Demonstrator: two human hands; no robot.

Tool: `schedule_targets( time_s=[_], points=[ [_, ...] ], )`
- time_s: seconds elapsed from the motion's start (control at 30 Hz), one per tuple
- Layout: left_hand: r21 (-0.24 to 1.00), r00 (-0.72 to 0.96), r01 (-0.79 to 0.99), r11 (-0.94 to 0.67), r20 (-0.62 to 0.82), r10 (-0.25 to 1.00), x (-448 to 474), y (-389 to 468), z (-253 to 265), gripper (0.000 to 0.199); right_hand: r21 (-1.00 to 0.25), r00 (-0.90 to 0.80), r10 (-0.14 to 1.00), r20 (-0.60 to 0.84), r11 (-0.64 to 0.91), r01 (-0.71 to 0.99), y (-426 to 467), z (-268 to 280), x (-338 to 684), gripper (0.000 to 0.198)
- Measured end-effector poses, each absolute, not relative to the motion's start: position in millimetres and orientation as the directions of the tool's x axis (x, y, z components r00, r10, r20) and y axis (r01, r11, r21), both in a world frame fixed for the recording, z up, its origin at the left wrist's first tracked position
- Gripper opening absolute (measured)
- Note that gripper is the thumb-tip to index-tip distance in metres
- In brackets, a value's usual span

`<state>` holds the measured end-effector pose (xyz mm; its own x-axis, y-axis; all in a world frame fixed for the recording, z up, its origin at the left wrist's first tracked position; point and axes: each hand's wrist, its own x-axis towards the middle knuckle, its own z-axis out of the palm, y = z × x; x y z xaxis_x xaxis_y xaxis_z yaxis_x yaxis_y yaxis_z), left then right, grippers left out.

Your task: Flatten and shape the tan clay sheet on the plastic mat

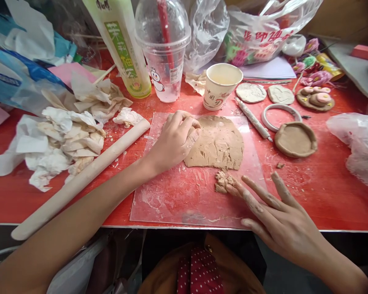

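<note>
A flat slab of brown clay [219,143] with a rough, pitted surface lies on a clear plastic sheet [171,200]. My left hand [180,132] is at the slab's left edge, its fingers curled together; what they hold, if anything, is hidden. Below the slab sits a small heap of clay crumbs [223,182]. The fingers of my right hand [279,214] are spread apart, and one fingertip touches the crumbs. To the right of the sheet rests a shallow round clay dish [296,139] with a raised rim.
A long rolling pin [82,177] lies diagonally at left beside crumpled tissues [69,143]. Behind the sheet stand a paper cup [221,87], a plastic cup [164,53] and a bottle [121,49]. A tape roll [266,116] and a clay-smeared pen-like stick [253,118] lie right.
</note>
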<state>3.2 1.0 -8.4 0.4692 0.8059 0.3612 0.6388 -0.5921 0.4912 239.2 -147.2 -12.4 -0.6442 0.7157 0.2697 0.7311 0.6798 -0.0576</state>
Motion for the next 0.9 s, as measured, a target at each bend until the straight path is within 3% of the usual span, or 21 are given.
schedule_targets(
  time_s=[0.1,0.2,0.53,0.7,0.9],
  points=[
    [0.493,0.475,0.637,-0.592,0.353,0.806,3,1,-8,0.016,-0.141,-0.652,0.708,0.272,0.700,0.701,-145,-10,243,0.063],
    [0.497,0.474,0.637,-0.590,0.351,0.807,3,1,-9,0.017,-0.192,-0.572,0.775,0.268,0.625,0.757,-136,-7,239,0.060],
    [0.480,0.477,0.642,-0.599,0.362,0.801,3,2,-12,0.018,-0.235,-0.579,0.803,0.144,0.596,0.768,-118,-10,224,0.058],
    [0.480,0.475,0.643,-0.597,0.361,0.802,3,2,-11,0.018,-0.315,-0.612,0.782,0.119,0.614,0.723,-121,-6,231,0.059],
    [0.478,0.479,0.648,-0.593,0.351,0.805,3,2,-11,0.018,-0.294,-0.469,0.872,0.138,0.488,0.822,-117,-9,234,0.052]
  ],
)
